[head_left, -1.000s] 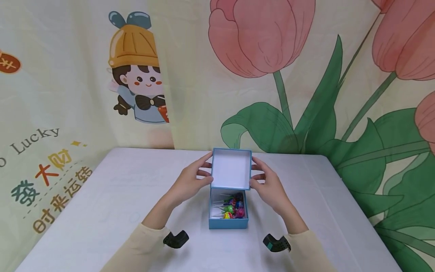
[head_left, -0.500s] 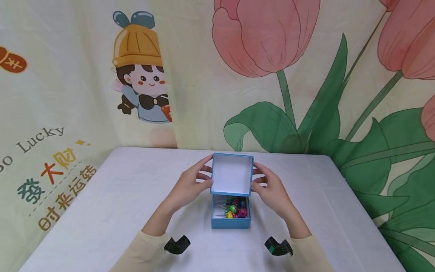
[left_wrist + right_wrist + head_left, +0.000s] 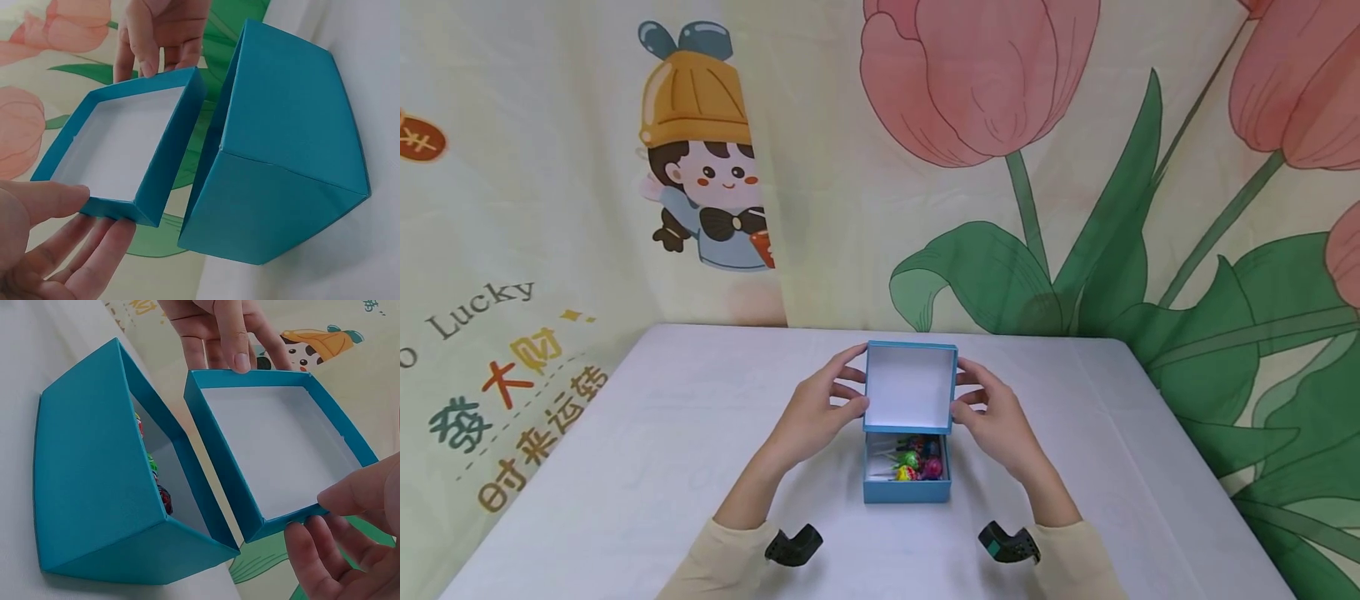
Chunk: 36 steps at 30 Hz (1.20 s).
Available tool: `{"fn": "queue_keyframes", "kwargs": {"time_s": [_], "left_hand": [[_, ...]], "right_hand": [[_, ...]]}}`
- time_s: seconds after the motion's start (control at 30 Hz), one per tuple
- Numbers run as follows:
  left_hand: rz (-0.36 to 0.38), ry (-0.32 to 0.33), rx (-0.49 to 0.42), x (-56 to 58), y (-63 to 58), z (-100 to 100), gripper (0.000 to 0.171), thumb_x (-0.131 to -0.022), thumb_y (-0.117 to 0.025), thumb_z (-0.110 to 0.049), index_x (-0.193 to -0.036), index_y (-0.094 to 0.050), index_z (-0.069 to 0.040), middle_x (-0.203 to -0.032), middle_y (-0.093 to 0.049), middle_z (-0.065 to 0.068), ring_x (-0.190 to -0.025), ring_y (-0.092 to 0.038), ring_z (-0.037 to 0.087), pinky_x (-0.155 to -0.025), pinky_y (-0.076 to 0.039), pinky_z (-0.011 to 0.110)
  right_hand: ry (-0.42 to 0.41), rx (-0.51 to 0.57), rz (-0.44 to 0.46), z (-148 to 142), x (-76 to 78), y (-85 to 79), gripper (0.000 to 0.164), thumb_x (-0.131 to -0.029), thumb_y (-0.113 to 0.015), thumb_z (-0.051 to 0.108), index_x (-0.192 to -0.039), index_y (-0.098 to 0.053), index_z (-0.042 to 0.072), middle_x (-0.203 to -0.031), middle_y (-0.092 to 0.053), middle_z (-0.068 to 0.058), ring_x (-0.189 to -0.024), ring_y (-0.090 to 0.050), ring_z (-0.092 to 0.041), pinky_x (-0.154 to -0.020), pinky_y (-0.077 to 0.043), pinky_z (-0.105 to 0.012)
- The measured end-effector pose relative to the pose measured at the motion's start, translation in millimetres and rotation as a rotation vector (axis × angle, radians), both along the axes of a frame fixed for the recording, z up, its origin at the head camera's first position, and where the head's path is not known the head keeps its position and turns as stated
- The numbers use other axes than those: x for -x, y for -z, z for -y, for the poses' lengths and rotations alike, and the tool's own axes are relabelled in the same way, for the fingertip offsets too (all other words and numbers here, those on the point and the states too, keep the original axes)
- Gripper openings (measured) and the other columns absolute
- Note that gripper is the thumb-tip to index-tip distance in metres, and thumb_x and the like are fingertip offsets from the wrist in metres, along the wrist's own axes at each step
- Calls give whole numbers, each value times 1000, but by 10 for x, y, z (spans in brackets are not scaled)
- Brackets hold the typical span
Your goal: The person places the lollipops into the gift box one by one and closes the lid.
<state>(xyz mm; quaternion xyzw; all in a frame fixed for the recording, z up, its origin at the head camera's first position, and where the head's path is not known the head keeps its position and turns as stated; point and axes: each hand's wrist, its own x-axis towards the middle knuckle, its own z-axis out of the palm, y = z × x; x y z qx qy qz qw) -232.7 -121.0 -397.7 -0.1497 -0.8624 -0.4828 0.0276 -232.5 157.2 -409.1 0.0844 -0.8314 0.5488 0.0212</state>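
My left hand (image 3: 820, 408) and right hand (image 3: 1000, 417) hold a blue box lid (image 3: 910, 387) between them, each gripping one side edge with thumb in front and fingers behind. The lid is tilted, its white inside facing me. Below it the blue box (image 3: 907, 492) stands on the table, uncovered at the top. Several lollipops (image 3: 910, 460) in bright wrappers lie inside, white sticks pointing left; the lid hides the back of the box in the head view. In both wrist views a gap separates the lid (image 3: 119, 140) from the box rim (image 3: 153, 400).
A white cloth covers the table (image 3: 715, 400), whose far edge meets a printed backdrop (image 3: 835, 167) with tulips and a cartoon figure. Black wrist cameras (image 3: 794, 546) sit at both sleeve cuffs.
Both hands have brought the lid down and nearer the box, so it now overlaps more of the box's back in the head view. The box and lollipops have stayed in place.
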Motion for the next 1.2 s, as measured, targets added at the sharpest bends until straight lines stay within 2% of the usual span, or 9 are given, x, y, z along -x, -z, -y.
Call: {"fn": "queue_keyframes", "kwargs": {"time_s": [0.33,0.57,0.8,0.97,1.2], "left_hand": [[-44,-8,-6,32,21,3,73,-101,-75,-15,-163,-40,-32,-131,-68,7,-108,-71,22,-89,-63,38],[-71,-20,2,51,55,-7,70,-101,-75,-16,-161,-43,-29,-129,-69,7,-103,-70,20,-85,-63,35],[-98,4,-13,48,48,-15,61,-102,-74,-17,-157,-49,-18,-128,-68,11,-101,-70,22,-83,-64,33],[-101,21,-41,59,47,1,56,-103,-73,-20,-155,-53,-18,-128,-69,12,-97,-73,24,-77,-64,31],[-98,41,-78,69,49,38,49,-105,-71,-21,-151,-56,-21,-128,-69,11,-89,-74,23,-78,-65,38]], "right_hand": [[-1,1,-34,4,-16,-35,64,-100,-70,5,-159,-47,16,-137,-62,-12,-100,-65,-26,-78,-63,-30],[-7,54,-46,-1,1,-12,62,-100,-69,2,-157,-49,18,-136,-61,-14,-93,-65,-27,-73,-64,-30],[-3,108,-53,9,13,7,57,-104,-66,6,-156,-50,23,-142,-58,-14,-91,-69,-27,-76,-64,-30],[-34,158,-52,-16,21,10,50,-107,-64,11,-154,-52,24,-141,-59,-14,-95,-71,-30,-81,-65,-37],[-65,170,-44,-30,27,10,43,-110,-62,23,-152,-54,22,-141,-60,-14,-103,-74,-34,-87,-64,-40]]}}
